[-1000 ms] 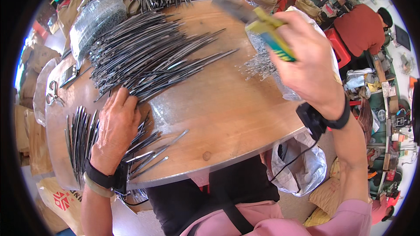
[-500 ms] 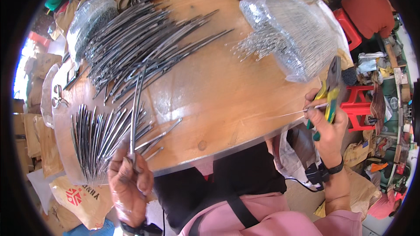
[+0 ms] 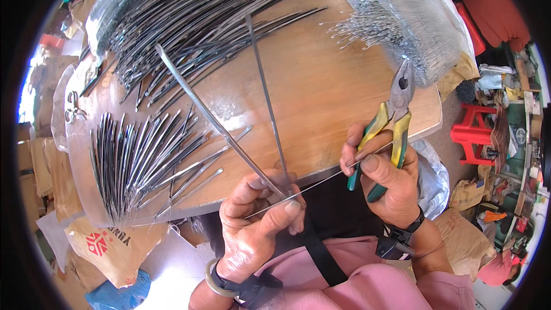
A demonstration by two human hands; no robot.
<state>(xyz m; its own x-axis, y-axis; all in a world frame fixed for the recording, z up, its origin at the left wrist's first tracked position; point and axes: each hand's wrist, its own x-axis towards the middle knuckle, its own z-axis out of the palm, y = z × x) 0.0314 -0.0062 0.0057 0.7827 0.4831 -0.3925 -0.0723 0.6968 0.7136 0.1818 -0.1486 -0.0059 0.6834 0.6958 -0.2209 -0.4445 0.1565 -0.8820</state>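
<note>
My left hand (image 3: 257, 224) grips two long dark metal rods (image 3: 229, 138) at their near ends; they fan upward over the round wooden table (image 3: 321, 97). A thin wire (image 3: 321, 182) runs from my left fingers across to my right hand (image 3: 385, 179). That hand pinches the wire and also holds pliers (image 3: 393, 116) with yellow and green handles, jaws pointing up. Both hands hover just past the table's near edge, above my lap.
A fan of dark rods (image 3: 143, 158) lies at the table's left, a bigger heap (image 3: 189, 23) further back. A clear bag of thin wires (image 3: 396, 17) sits at the right. Bags and cardboard crowd the floor on the left; a red stool (image 3: 473, 135) stands right.
My left hand lifted rods off the table and came in toward my body. My right hand, with the pliers, came closer to it, and a wire now spans both hands.
</note>
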